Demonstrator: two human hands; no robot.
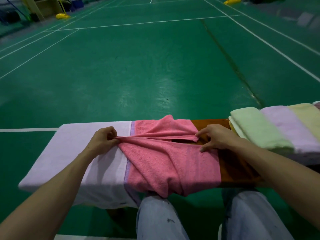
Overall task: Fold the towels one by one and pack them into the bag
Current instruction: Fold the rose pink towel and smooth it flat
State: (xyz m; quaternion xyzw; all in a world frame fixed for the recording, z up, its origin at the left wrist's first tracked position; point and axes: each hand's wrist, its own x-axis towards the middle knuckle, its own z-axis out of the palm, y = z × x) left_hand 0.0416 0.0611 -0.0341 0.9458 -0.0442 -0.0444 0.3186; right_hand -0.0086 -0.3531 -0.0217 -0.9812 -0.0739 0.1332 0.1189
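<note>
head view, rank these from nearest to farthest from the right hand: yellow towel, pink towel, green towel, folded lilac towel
1. pink towel: touching, the right hand pinches its corner.
2. green towel: just right of the hand, first in the folded row.
3. folded lilac towel: next along the row.
4. yellow towel: farthest right of the four.

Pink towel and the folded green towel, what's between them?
Head view: bare brown bench between the pink towel and green towel, with the right hand over it.
</note>
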